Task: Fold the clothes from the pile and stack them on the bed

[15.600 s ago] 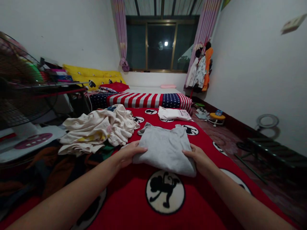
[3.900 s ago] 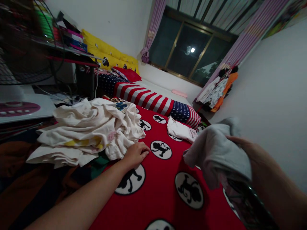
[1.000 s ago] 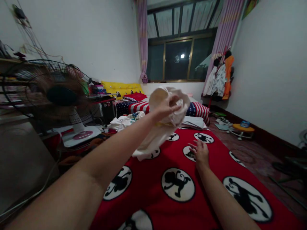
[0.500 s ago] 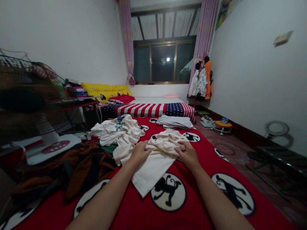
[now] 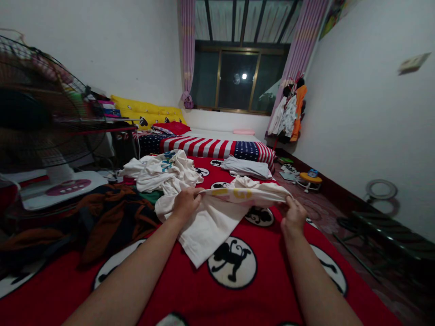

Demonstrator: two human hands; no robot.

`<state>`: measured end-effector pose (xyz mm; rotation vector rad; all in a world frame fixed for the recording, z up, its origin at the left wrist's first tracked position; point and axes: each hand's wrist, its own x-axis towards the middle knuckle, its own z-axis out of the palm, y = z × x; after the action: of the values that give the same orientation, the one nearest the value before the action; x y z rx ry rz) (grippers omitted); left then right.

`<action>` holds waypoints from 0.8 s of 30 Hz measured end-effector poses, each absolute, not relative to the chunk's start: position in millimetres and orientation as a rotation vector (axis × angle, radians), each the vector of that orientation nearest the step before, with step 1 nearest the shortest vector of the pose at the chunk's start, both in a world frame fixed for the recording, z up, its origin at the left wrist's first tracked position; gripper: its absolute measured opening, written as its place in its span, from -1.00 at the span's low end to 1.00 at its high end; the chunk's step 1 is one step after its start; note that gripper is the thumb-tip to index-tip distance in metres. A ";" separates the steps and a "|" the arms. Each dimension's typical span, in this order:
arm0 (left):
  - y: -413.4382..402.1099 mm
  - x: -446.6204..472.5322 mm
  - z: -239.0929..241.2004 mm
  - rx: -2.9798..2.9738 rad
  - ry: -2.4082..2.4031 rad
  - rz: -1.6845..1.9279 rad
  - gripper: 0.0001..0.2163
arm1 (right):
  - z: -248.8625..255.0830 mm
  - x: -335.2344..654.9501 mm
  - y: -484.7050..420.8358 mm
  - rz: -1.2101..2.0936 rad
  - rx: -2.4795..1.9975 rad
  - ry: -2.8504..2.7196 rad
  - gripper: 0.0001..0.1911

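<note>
A white T-shirt with yellow print lies partly on the red blanket patterned with black monkeys in white circles. My left hand pinches the shirt's fabric at its left. My right hand grips another part of it at the right, so a strip of cloth stretches between the two hands. One white flap hangs toward me and lies flat on the blanket. Behind my left hand is a crumpled white shirt with blue-green print. A folded light-grey garment rests beyond the stretched cloth.
Dark blue and brown clothing is heaped at the left, near a standing fan. A striped, starred cover lies on the bed at the back. At the right are a yellow stool and a dark slatted bench.
My right hand has moved right with the shirt's edge, pulling the bunched cloth into a taut strip and showing more yellow print. My left hand keeps its hold. The view has shifted slightly.
</note>
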<state>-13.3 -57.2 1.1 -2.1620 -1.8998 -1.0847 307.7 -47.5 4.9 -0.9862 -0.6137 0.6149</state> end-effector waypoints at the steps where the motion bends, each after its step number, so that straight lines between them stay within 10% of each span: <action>1: -57.3 -14.0 2.2 -2.134 -1.877 -1.141 -0.75 | 5.0 312.0 -46.0 0.636 -0.932 -0.528 -0.77; 9: -74.4 0.3 20.7 -2.477 -1.365 -1.399 -0.80 | 0.1 308.1 -42.9 0.533 -0.929 -0.562 -0.67; 17: -106.6 25.6 44.4 -3.426 -1.429 -0.484 -0.83 | -1.3 316.6 -45.3 0.177 -1.197 -0.636 -0.57; 24: -101.9 23.8 42.1 -3.673 -1.505 -0.590 -0.71 | -9.5 277.2 -45.4 0.515 -1.128 -1.324 -0.36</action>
<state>23.8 -101.9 42.1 -3.6729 -1.5054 -0.5902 277.2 -45.4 -9.5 -1.1281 -1.3236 0.5149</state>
